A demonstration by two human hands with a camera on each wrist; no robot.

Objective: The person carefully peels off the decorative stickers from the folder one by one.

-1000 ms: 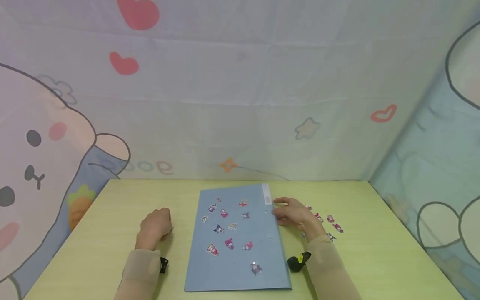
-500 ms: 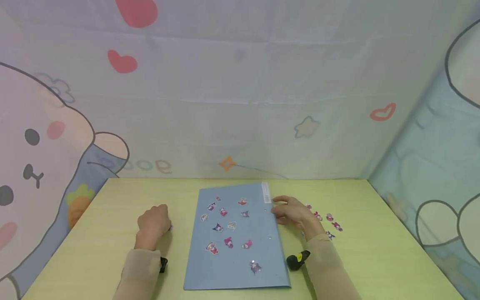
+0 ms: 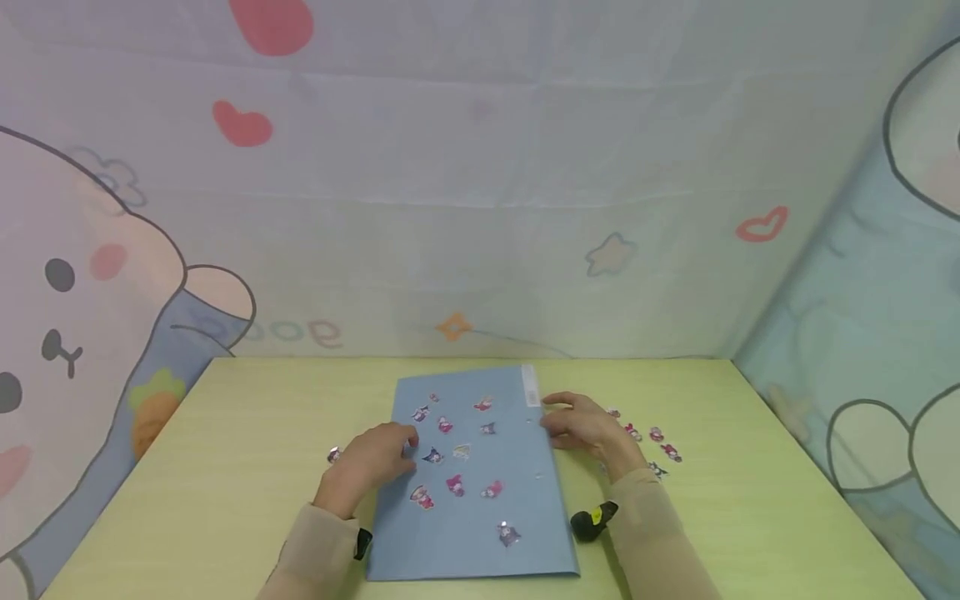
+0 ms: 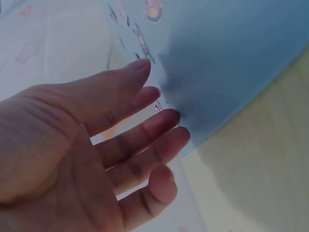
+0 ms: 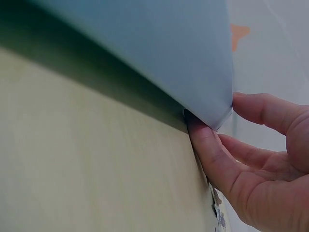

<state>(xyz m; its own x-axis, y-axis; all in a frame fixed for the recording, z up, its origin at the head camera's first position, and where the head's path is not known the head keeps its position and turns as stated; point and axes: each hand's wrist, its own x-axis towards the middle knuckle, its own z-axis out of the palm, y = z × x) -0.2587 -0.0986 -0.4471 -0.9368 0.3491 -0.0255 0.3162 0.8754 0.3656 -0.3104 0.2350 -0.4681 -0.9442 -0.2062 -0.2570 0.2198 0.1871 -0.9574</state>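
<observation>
A blue folder (image 3: 472, 508) lies on the table, its front dotted with several small cartoon stickers and a white label (image 3: 530, 386) at its top right. My left hand (image 3: 375, 454) is over the folder's left edge, fingers loosely bent and apart; the left wrist view shows nothing between them. At the opposite edge my right hand (image 3: 588, 427) holds the folder, with digits on both sides of its slightly lifted border in the right wrist view. Just left of my left hand, one loose sticker (image 3: 333, 455) lies on the table.
More loose stickers (image 3: 656, 434) are scattered on the pale yellow table (image 3: 750, 517), right of my right hand. A printed cloth backdrop (image 3: 480, 208) rises behind the table's far edge.
My left hand has moved right from the table to the folder's left edge, uncovering the loose sticker beside it. My right hand stays at the folder's right edge.
</observation>
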